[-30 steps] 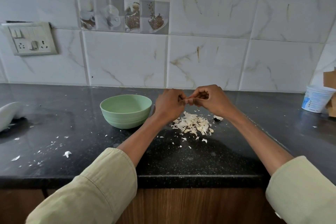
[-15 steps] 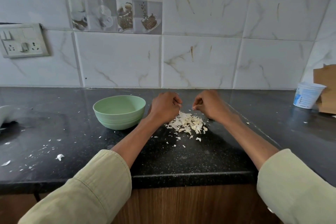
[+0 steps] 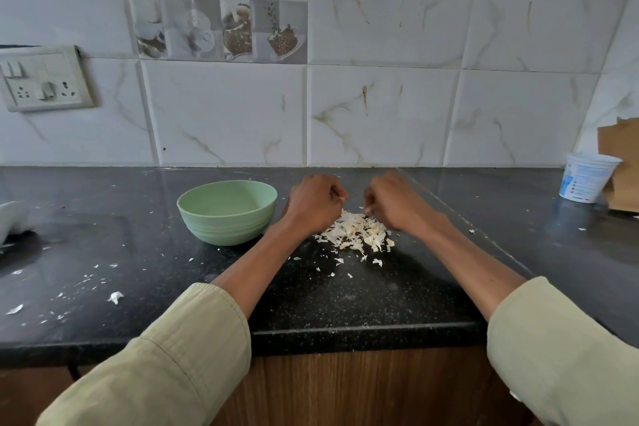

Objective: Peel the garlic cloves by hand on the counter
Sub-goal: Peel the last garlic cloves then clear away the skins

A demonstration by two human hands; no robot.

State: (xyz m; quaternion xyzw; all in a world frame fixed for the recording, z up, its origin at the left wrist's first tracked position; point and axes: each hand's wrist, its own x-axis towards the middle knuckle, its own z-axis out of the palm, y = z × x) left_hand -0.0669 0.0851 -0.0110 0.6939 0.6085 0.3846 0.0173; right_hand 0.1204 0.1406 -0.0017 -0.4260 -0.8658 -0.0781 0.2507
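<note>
Garlic skins [image 3: 356,231] lie heaped between our hands; our left hand [image 3: 315,203] and right hand [image 3: 392,203] curl, contents unclear.

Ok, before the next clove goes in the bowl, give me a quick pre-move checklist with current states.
1. Green bowl upright, beside left hand: ok.
2. Bowl contents: none visible; near inside wall hidden: cannot tell.
3. Clove held in left hand: fingers curled, something pale at the fingertips: cannot tell.
4. Right hand holding peel: fingers curled over the peel pile: cannot tell.
5. Peel pile clear of the bowl: ok.
6. Counter tidy: scraps scattered: not ok.
</note>
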